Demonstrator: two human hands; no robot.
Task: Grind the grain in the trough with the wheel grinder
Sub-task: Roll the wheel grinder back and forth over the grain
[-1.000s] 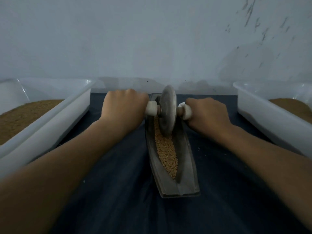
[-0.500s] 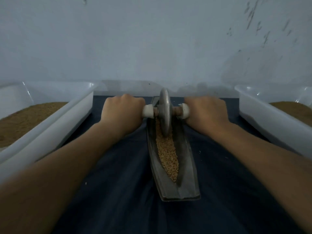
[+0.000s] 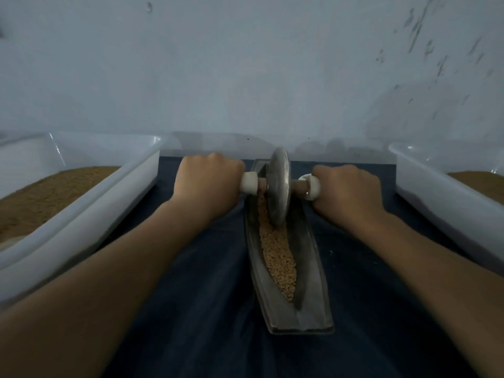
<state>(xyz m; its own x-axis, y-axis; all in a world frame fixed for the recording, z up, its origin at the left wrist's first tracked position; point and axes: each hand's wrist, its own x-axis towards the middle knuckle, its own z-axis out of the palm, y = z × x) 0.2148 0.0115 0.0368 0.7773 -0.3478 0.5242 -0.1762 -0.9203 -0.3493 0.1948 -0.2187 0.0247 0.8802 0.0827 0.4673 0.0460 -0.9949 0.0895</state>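
A long, boat-shaped metal trough (image 3: 313, 271) lies on a dark cloth, pointing away from me. Tan grain (image 3: 278, 257) fills its groove. The wheel grinder (image 3: 278, 189), a grey disc on a wooden axle with white end caps, stands upright in the far end of the groove, its lower edge in the grain. My left hand (image 3: 207, 184) grips the left handle and my right hand (image 3: 346, 192) grips the right handle. Both handles are hidden inside my fists.
A white plastic tub (image 3: 95, 211) holding brown ground material stands to the left. Another white tub (image 3: 447, 197) with similar material stands to the right. A pale wall rises just behind the trough. The dark cloth (image 3: 204, 309) covers the surface between the tubs.
The wheel stays at the far end of the trough. It tilted from leaning right to upright, then leaning slightly again. Both hands keep their grip.
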